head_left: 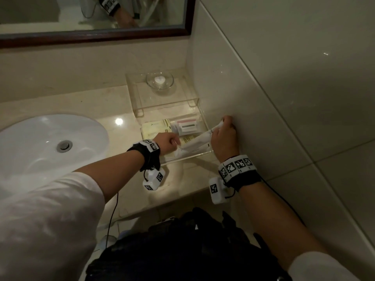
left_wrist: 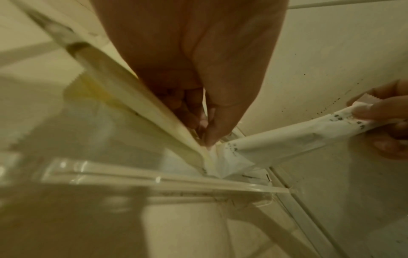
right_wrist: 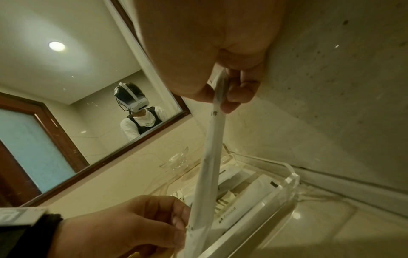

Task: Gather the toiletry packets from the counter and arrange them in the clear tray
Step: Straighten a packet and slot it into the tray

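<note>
A long white toiletry packet [head_left: 197,139] is stretched slantwise over the clear tray [head_left: 192,156] at the counter's right end. My left hand [head_left: 176,144] pinches its lower left end just above the tray's front. My right hand [head_left: 220,126] pinches the upper right end close to the side wall. In the left wrist view my left hand [left_wrist: 206,137] nips the packet [left_wrist: 287,136] at its crumpled tip. The right wrist view shows my right hand [right_wrist: 223,92] gripping the packet [right_wrist: 209,157] edge-on. Yellow packets [head_left: 155,128] and white-and-pink packets [head_left: 186,126] lie in the tray.
A clear acrylic riser [head_left: 140,102] with a glass dish [head_left: 160,81] stands behind the tray. The white sink [head_left: 40,142] fills the counter's left. The tiled wall [head_left: 263,98] runs tight along the tray's right side. A mirror [head_left: 91,17] hangs above.
</note>
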The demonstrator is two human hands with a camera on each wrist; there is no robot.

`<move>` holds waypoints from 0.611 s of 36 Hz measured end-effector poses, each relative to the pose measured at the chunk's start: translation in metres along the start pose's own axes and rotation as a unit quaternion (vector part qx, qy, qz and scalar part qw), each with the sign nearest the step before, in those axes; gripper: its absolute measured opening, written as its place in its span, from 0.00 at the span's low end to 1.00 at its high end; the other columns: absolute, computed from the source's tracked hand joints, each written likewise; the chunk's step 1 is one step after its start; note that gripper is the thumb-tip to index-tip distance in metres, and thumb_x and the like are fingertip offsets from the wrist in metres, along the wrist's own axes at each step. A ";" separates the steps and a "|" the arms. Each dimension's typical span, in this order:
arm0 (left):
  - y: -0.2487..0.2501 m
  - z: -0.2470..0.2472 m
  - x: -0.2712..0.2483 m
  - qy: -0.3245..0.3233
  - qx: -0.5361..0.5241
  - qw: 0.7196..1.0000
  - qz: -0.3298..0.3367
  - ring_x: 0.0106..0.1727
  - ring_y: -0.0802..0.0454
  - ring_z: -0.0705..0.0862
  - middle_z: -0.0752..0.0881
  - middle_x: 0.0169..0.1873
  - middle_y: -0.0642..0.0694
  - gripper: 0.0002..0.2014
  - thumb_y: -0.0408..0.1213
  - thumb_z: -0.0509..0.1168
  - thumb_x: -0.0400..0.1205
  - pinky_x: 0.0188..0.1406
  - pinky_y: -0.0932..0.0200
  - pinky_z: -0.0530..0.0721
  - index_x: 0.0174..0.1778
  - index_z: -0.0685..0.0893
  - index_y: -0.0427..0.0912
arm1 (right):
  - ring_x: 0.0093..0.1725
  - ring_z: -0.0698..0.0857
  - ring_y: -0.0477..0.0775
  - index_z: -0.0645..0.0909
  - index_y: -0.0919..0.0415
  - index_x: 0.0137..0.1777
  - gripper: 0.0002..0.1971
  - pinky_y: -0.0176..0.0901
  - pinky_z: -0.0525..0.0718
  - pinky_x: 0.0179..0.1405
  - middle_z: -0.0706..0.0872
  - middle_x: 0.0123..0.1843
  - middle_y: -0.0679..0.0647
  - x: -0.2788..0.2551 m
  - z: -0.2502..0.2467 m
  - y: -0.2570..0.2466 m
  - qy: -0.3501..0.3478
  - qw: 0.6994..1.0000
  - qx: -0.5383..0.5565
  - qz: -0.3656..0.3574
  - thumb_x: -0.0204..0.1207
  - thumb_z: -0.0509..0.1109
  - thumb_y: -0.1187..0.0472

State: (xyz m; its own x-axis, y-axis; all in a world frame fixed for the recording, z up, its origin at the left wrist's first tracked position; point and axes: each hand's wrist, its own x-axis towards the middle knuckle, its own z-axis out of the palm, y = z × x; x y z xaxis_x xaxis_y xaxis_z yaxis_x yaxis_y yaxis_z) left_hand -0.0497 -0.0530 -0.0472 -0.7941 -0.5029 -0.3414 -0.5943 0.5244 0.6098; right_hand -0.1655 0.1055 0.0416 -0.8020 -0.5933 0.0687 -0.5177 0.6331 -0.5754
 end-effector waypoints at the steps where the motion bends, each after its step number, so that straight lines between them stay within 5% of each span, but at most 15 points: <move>1: -0.001 0.000 0.000 0.006 -0.002 1.000 0.003 0.45 0.51 0.81 0.88 0.51 0.47 0.15 0.29 0.59 0.77 0.47 0.64 0.77 0.51 0.88 0.46 | 0.55 0.85 0.67 0.66 0.71 0.69 0.17 0.43 0.79 0.44 0.83 0.58 0.72 0.000 -0.001 0.000 -0.004 1.000 -0.003 -0.001 0.83 0.57 0.67; 10: -0.002 0.000 -0.004 0.042 -0.023 0.998 0.029 0.39 0.54 0.80 0.90 0.49 0.46 0.17 0.28 0.57 0.76 0.32 0.76 0.71 0.49 0.89 0.45 | 0.52 0.86 0.65 0.67 0.68 0.69 0.16 0.39 0.73 0.37 0.84 0.57 0.69 -0.001 -0.010 -0.001 0.000 1.000 -0.021 -0.004 0.83 0.57 0.65; 17: -0.002 -0.006 -0.006 0.032 -0.055 0.997 0.031 0.42 0.54 0.80 0.87 0.49 0.49 0.17 0.27 0.57 0.77 0.42 0.67 0.76 0.51 0.89 0.44 | 0.50 0.86 0.63 0.67 0.67 0.68 0.15 0.40 0.73 0.37 0.83 0.56 0.68 0.000 -0.017 -0.003 -0.009 1.000 -0.008 -0.005 0.84 0.57 0.64; 22: -0.005 -0.007 -0.007 0.049 -0.082 0.995 0.032 0.37 0.57 0.78 0.82 0.40 0.54 0.14 0.28 0.60 0.78 0.35 0.73 0.74 0.52 0.88 0.44 | 0.37 0.78 0.52 0.67 0.67 0.68 0.14 0.32 0.72 0.27 0.82 0.48 0.61 -0.001 -0.020 -0.002 0.002 1.000 0.020 -0.017 0.84 0.57 0.64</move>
State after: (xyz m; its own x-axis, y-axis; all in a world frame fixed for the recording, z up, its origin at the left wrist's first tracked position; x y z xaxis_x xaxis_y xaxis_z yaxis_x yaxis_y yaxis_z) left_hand -0.0403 -0.0569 -0.0430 -0.8087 -0.5404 -0.2322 -0.5080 0.4429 0.7387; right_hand -0.1695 0.1147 0.0588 -0.7851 -0.6124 0.0929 -0.5331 0.5917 -0.6047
